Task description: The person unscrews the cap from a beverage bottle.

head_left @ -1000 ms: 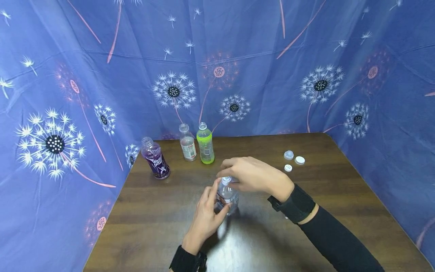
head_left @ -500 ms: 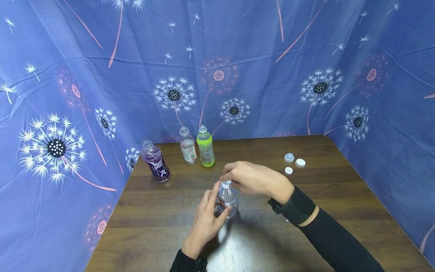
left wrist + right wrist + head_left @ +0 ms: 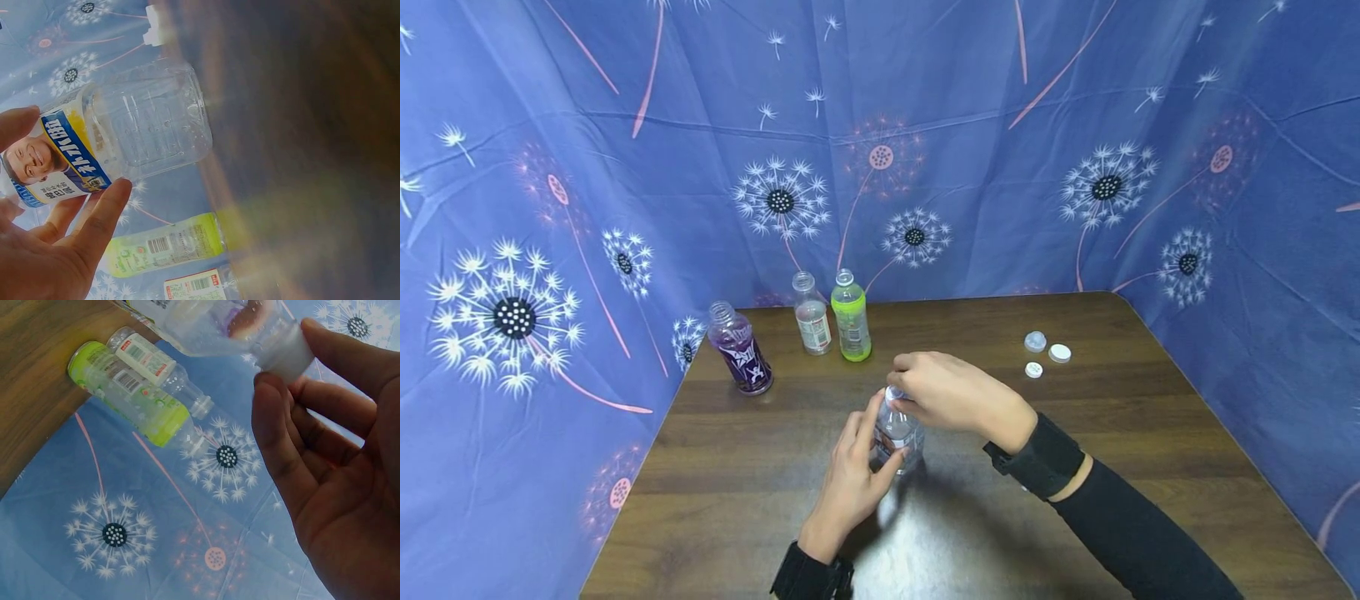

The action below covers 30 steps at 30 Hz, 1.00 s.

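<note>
A clear plastic bottle stands upright near the middle of the table. My left hand holds its body; in the left wrist view the thumb and fingers lie around the label, which carries a printed portrait, blue and yellow bands and lettering. Above it, my right hand pinches the white cap at the bottle's neck between thumb and fingers. The cap sits at the mouth in the right wrist view; whether it is loose I cannot tell. From the head view, the right fingers partly hide the cap.
Behind stand uncapped bottles: a purple one at left, a clear one with a white label, and a green-banded one. Three loose caps, one translucent and two white, lie on the table's right. Patterned blue cloth surrounds the table.
My right hand has shifted and turned slightly at the cap, its fingers now closer around it. The left hand keeps its hold, and the bottle stays in place. The head view has tilted a little.
</note>
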Each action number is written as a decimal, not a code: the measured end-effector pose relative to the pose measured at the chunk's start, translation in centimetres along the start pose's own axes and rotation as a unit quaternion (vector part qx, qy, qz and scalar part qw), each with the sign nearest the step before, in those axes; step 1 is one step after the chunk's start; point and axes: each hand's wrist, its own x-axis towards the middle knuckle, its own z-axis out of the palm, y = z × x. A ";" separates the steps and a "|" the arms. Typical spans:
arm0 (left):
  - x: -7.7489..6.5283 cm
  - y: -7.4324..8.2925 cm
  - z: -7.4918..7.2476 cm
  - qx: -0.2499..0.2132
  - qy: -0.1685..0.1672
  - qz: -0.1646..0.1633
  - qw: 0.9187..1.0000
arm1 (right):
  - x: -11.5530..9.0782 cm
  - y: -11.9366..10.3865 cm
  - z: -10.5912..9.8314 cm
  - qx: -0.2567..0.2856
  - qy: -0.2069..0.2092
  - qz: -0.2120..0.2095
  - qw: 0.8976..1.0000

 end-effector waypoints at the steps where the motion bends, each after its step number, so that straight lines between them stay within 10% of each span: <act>1: 0.0 0.0 0.0 0.002 0.001 0.001 1.000 | 0.1 -0.1 0.1 -0.007 0.000 0.007 1.000; 30: 0.0 0.1 -0.1 -0.002 -0.003 -0.007 1.000 | -0.3 -1.1 1.9 -0.048 0.049 0.071 0.995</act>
